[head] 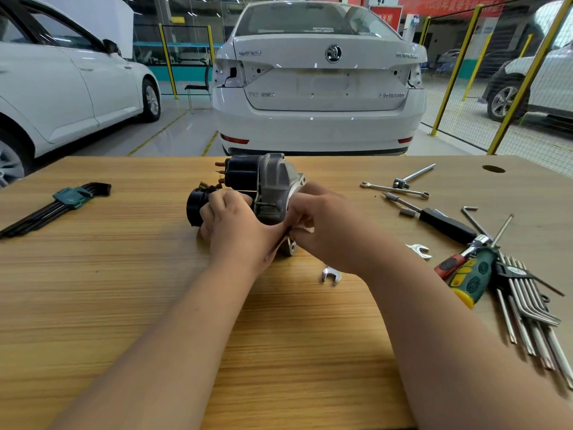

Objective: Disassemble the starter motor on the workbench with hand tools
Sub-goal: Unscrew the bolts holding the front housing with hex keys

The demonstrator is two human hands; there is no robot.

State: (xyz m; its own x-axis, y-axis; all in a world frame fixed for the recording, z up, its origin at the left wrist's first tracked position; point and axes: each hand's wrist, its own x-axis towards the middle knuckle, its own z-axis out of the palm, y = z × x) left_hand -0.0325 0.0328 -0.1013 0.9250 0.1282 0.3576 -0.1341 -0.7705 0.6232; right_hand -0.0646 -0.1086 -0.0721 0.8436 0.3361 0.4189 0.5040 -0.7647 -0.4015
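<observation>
Workbench (124, 290): left hand (235, 228), right hand (325, 231) hide starter motor (269, 178) middle.

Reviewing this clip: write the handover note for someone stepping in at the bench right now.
Left hand grips the starter motor around its black body; right hand grips its aluminium nose end. Motor lies on the workbench, solenoid still attached. Hex key set lies left; combination spanner and screwdriver right. Done: rear end looks opened, brush parts showing. Left: separate nose, body, solenoid.
</observation>
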